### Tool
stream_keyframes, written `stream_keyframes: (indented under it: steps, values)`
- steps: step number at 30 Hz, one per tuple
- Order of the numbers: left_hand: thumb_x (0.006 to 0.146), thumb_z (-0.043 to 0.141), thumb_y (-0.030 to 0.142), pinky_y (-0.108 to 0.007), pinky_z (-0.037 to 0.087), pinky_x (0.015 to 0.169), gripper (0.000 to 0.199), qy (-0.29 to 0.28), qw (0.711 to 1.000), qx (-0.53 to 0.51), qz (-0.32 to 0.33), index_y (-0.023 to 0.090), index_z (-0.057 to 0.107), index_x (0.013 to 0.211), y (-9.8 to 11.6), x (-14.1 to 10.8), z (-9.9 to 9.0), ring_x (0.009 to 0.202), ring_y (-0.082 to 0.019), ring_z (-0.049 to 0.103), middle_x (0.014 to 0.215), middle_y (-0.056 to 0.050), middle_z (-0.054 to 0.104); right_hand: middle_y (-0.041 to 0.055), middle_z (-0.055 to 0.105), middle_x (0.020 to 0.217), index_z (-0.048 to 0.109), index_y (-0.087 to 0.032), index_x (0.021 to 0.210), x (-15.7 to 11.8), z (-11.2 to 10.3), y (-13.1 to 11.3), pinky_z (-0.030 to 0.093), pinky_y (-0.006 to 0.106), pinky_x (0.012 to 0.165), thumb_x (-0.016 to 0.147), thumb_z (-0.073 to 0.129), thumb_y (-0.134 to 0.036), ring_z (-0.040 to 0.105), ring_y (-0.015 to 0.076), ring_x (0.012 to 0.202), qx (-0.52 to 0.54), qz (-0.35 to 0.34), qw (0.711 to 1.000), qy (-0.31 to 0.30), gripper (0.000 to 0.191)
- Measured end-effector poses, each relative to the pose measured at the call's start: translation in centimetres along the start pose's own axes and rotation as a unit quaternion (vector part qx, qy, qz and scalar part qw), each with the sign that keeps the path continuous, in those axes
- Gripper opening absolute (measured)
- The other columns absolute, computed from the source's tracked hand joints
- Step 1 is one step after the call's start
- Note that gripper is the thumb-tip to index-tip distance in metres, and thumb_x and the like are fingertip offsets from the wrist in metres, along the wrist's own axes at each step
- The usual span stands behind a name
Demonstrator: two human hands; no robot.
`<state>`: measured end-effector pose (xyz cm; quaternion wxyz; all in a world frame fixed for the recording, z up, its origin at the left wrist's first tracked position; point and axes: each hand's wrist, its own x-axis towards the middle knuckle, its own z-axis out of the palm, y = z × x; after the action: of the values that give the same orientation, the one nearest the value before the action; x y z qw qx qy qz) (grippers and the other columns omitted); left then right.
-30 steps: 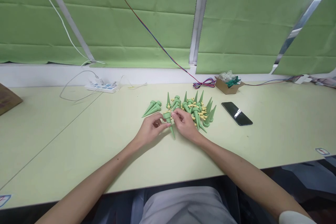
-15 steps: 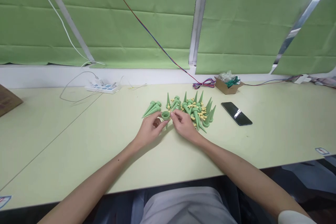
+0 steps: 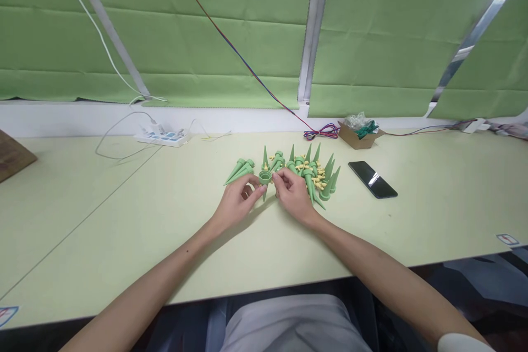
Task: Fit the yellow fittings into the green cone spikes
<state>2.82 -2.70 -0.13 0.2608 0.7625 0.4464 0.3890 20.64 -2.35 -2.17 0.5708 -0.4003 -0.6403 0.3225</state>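
My left hand (image 3: 240, 198) grips a green spike (image 3: 265, 177) by its cup-shaped top, with the open end up and the point down. Close on its right, my right hand (image 3: 292, 193) is pinched beside the cup; whatever small piece is between its fingertips is too small to make out. Behind and right of my hands lies a pile of green spikes (image 3: 309, 177) mixed with small yellow pieces (image 3: 318, 181). A few more green spikes (image 3: 240, 168) lie together behind my left hand.
A black phone (image 3: 372, 179) lies on the table (image 3: 231, 264) at the right. Toward the wall are a small cardboard box (image 3: 357, 139) with plastic bags, a coiled cable (image 3: 325, 132) and a white power strip (image 3: 165, 138). A brown object (image 3: 14, 155) is at the far left.
The held spike has shifted slightly right and up, turned a little in my left fingers. My right hand has moved slightly right with it, still pinched.
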Motion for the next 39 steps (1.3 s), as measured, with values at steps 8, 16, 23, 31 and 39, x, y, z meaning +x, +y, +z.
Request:
stream_keyframes:
  steps: [8, 16, 23, 31, 39]
  values:
    - [0.095, 0.025, 0.077, -0.028, 0.042, 0.048, 0.079, -0.128, 0.956, -0.222, -0.145, 0.015, 0.065, 0.067, -0.2, 0.3, -0.1, 0.05, -0.016, 0.057, 0.059, -0.008, 0.06, -0.0035, 0.045, 0.062, 0.054, -0.021, 0.077, -0.2, -0.1, -0.6, 0.031, 0.028, 0.053, 0.099, 0.051, -0.041, 0.039, 0.0119, 0.054, -0.025, -0.04, 0.999, -0.006, 0.029]
    - [0.092, 0.036, 0.078, -0.025, 0.043, 0.045, 0.078, -0.193, 0.879, -0.362, -0.242, 0.01, 0.07, 0.076, -0.8, 0.1, 0.6, 0.049, -0.014, 0.057, 0.067, -0.01, 0.064, -0.0013, 0.052, 0.067, 0.054, -0.021, 0.076, -0.5, -0.1, -0.9, 0.035, 0.028, 0.056, 0.098, 0.05, -0.033, 0.044, 0.0127, 0.059, -0.049, -0.071, 0.996, -0.039, 0.026]
    - [0.093, 0.049, 0.069, -0.024, 0.044, 0.045, 0.063, -0.162, 0.878, -0.384, -0.237, 0.01, 0.069, 0.08, -0.8, 0.1, 0.6, 0.053, -0.013, 0.057, 0.072, -0.009, 0.064, -0.0017, 0.053, 0.066, 0.054, -0.021, 0.077, -0.4, 0.0, -0.7, 0.034, 0.028, 0.055, 0.098, 0.051, -0.035, 0.044, 0.0129, 0.057, -0.04, -0.058, 0.996, -0.045, 0.026]
    - [0.092, 0.053, 0.067, -0.027, 0.044, 0.049, 0.057, -0.152, 0.922, -0.318, -0.16, 0.014, 0.065, 0.075, -0.2, 0.2, 0.1, 0.053, -0.014, 0.055, 0.065, -0.006, 0.062, -0.0029, 0.047, 0.062, 0.051, -0.022, 0.075, -0.3, -0.1, -0.8, 0.031, 0.028, 0.055, 0.098, 0.05, -0.038, 0.04, 0.0129, 0.056, -0.055, -0.05, 0.996, -0.047, 0.028]
    - [0.095, 0.052, 0.06, -0.029, 0.043, 0.054, 0.045, -0.139, 0.962, -0.214, -0.093, 0.018, 0.059, 0.083, -0.4, -0.1, -0.4, 0.053, -0.014, 0.054, 0.061, -0.001, 0.057, -0.0032, 0.042, 0.06, 0.048, -0.022, 0.072, -0.2, -0.1, -0.9, 0.029, 0.028, 0.054, 0.098, 0.05, -0.039, 0.037, 0.0133, 0.057, -0.066, -0.04, 0.996, -0.045, 0.031]
